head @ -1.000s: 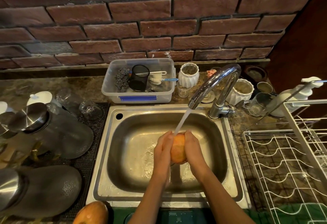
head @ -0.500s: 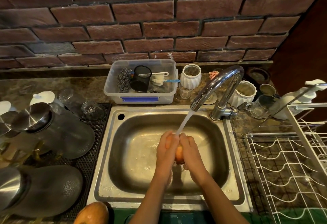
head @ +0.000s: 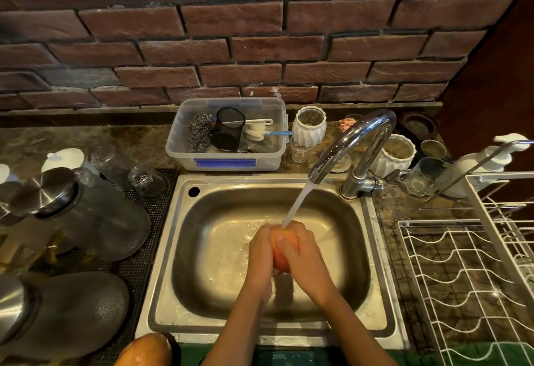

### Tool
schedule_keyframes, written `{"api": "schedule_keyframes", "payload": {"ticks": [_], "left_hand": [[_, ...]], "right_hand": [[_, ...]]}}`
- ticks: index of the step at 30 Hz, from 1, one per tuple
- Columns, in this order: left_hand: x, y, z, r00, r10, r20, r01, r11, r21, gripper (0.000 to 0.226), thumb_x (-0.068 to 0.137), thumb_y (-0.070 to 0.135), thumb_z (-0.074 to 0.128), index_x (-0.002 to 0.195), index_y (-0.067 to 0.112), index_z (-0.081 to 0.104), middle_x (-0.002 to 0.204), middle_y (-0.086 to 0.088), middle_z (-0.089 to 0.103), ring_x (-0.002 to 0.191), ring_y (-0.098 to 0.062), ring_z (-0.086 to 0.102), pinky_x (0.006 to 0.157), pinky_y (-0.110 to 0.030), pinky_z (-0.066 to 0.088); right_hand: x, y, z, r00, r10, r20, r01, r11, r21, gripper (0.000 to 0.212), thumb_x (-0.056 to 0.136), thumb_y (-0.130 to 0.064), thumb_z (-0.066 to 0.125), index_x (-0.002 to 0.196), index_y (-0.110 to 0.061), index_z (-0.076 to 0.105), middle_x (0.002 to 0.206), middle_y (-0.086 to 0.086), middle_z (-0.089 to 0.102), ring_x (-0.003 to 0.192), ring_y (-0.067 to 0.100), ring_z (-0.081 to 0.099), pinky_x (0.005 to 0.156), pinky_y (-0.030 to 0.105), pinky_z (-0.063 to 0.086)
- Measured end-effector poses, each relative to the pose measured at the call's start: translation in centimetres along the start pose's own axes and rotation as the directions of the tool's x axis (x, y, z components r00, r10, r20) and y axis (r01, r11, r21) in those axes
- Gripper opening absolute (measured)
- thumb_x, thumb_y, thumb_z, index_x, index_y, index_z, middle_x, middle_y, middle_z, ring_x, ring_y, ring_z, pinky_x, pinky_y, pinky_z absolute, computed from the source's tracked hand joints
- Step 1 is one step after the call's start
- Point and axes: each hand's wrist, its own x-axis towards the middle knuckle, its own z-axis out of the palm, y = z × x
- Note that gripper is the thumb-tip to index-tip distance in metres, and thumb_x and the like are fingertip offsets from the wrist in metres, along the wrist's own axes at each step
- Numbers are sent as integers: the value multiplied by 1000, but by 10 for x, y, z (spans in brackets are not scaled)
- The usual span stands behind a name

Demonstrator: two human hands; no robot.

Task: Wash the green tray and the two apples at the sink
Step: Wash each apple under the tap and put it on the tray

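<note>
A: Green tray (head: pixel 289 358): only a flat green plastic strip shows at the bottom edge, below the sink's front rim. Second round orange-yellow apple (head: pixel 144 351) sits at bottom left, just beside that strip.

B: And the one in hand?

A: Round orange-red apple (head: pixel 284 253) is over the middle of the stainless steel sink basin (head: pixel 219 264), under the stream. Left hand (head: pixel 260 253) and right hand (head: pixel 303 258) both have fingers wrapped tight on it, from either side.

B: Risks?

A: Wet skin, wet fruit. My guess is a slip: it'd drop into the basin and bruise. The stream hits the top of the apple, so splash could go over the front rim.

B: Room?

A: Basin is open all round the hands. White wire dish rack (head: pixel 462 279) crowds the right tabletop; dark glass jars with steel lids (head: pixel 86 221) crowd the left. The curved chrome tap (head: pixel 352 146) arches close above the hands, so lift clear of the spout.
</note>
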Motion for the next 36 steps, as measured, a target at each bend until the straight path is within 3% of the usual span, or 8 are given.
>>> {"api": "schedule_keyframes", "payload": {"ticks": [6,9,14,20,26,30,33,36], "left_hand": [[-8,-4,1,961,253,112,-260,964,49,26,98,40,55,124,40,58,120,9,64,107,-15,67,82,-37,62],[-4,-5,4,956,293,-26,-290,954,74,15,99,36,53,109,36,65,108,7,68,100,-15,69,86,-43,61],[12,1,7,975,135,-176,-127,990,57,21,97,30,48,88,26,66,91,1,68,95,-23,66,84,-47,59],[3,-2,-2,990,126,-59,-122,990,72,26,101,42,44,106,31,66,109,-1,68,101,-21,67,85,-46,61],[-1,-12,-8,972,234,19,-235,962,140,54,84,58,59,134,40,52,132,10,53,114,-21,60,81,-30,61],[0,-7,-2,962,237,-136,-231,971,58,18,99,36,54,112,33,67,113,4,66,102,-21,66,78,-36,62],[5,4,2,953,168,-252,-162,986,44,27,101,32,43,97,25,69,96,-3,69,95,-25,66,78,-39,60],[11,12,3,958,172,-232,-133,976,173,32,99,34,36,92,27,66,93,-3,69,93,-25,64,85,-49,58]], "right_hand": [[9,-14,1,943,316,-106,-278,921,272,31,101,-57,31,111,-42,55,115,-2,62,102,21,66,89,49,59],[6,-14,-2,977,208,-41,-199,967,158,27,101,-57,32,109,-44,54,112,-6,65,98,17,69,79,45,62],[-3,-12,5,999,46,22,-49,989,140,40,98,-41,56,134,-45,36,114,-26,58,98,-2,64,73,11,54],[5,-6,2,987,153,-59,-144,981,133,29,100,-54,41,125,-41,48,119,-9,61,102,10,65,86,34,60],[15,-6,-4,957,286,-48,-281,956,89,50,95,-66,26,125,-36,53,124,2,61,105,22,65,92,45,58],[-3,-9,-7,977,210,23,-211,976,59,42,101,-58,29,136,-37,42,124,1,59,97,20,67,72,39,64],[-12,-8,2,985,143,101,-148,988,51,63,97,-58,45,151,-45,15,131,-9,54,108,16,65,85,36,61],[-11,-9,7,994,109,-6,-107,987,116,65,95,-49,56,149,-39,21,129,-11,54,105,7,62,80,20,58]]}}
